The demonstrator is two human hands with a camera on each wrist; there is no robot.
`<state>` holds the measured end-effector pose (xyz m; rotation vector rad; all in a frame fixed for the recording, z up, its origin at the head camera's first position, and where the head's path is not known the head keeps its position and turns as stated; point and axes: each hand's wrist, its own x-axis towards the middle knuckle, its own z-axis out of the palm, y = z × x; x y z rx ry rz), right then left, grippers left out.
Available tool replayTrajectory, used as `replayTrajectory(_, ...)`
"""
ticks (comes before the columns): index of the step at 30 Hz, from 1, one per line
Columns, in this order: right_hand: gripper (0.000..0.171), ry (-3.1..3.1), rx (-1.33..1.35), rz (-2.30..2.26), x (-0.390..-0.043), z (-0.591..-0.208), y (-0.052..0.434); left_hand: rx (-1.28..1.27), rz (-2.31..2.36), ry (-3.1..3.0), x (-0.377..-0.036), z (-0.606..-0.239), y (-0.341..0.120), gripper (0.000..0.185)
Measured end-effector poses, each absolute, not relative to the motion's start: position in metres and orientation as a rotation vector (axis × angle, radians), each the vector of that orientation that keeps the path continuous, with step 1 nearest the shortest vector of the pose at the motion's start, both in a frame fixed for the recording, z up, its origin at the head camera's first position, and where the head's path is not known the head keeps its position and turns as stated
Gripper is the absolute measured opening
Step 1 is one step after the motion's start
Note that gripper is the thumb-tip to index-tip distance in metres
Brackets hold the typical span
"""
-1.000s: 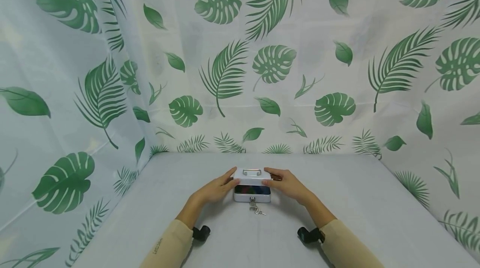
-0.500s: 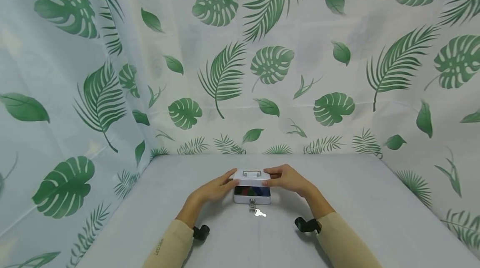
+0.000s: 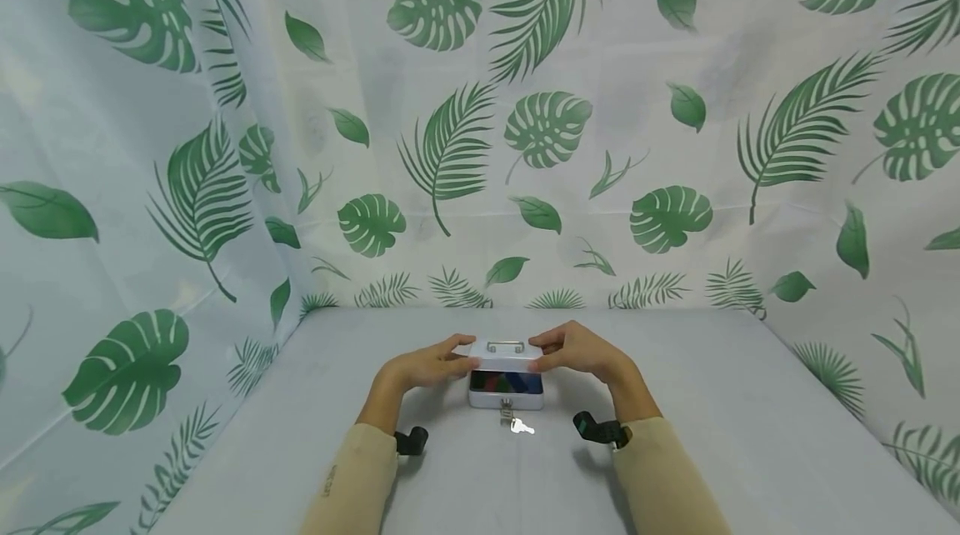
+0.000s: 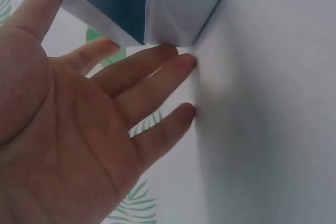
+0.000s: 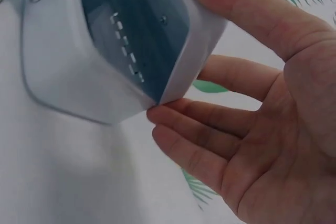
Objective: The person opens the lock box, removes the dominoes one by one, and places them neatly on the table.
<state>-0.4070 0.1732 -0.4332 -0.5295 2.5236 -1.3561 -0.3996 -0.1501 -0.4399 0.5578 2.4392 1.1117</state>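
Observation:
A small white metal cash box (image 3: pixel 483 402) stands on the table with its lid (image 3: pixel 507 363) tilted partly up. On the lid is a metal carrying handle (image 3: pixel 506 344). Keys (image 3: pixel 522 427) hang at the front lock. My left hand (image 3: pixel 429 366) holds the lid's left end, thumb in front and forefinger behind. The right hand (image 3: pixel 588 353) pinches the right end likewise. Through the gap the dark inside shows red, green and blue patches. In the right wrist view, a hinge (image 5: pixel 126 45) runs along the inner back. Other fingers of both hands reach behind the box.
White cloth covers the table (image 3: pixel 375 327). A white curtain with green leaves (image 3: pixel 525 210) hangs behind it and along the sides. Black wrist cameras (image 3: pixel 411 441) sit below both hands, above the cloth.
Both wrists have risen and drawn inward a little, the right one more. The hands stay on the lid, which remains partly raised. The hanging keys have turned and now shine brightly.

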Motion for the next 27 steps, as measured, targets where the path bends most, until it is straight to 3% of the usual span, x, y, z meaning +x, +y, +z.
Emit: replayTrajectory(27, 0.068, 2.507, -0.526, -1.397, -0.399, -0.44, 0.175, 0.639, 1.406, 2.351, -0.403, -0.467, -0.153, 0.078)
